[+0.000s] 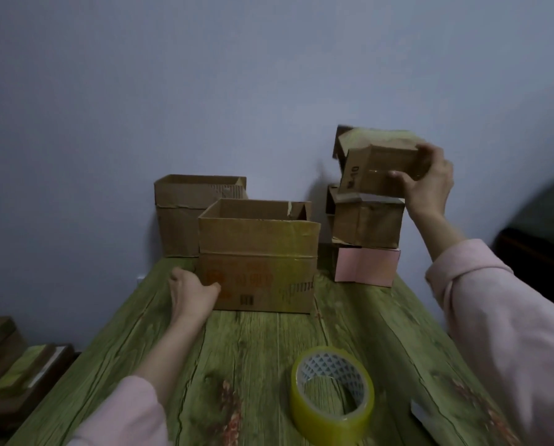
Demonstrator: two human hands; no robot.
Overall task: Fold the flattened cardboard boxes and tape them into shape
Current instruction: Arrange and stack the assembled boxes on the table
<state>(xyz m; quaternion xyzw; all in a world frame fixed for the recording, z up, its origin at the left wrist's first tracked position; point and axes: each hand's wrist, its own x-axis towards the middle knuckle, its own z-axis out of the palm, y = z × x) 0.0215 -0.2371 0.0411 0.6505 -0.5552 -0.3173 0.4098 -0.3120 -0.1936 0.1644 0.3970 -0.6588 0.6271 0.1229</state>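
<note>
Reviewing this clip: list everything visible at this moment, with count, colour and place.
front open box: 1, brown, far middle of table
back open box: 1, brown, behind it, by wall
pink box: 1, pink, bottom of right stack
middle box: 1, brown, on pink box
small brown box: 1, brown, top of stack
tape roll: 1, yellowish, near table edge
flat cardboard: several, brown, lower left, off table
table: 1, green wood-grain
left hand: at front open box's left corner
right hand: grips small brown box

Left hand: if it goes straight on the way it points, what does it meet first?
The left hand would meet the front open box at its lower left corner; the thumb looks to be touching it, though depth is unclear.
</note>
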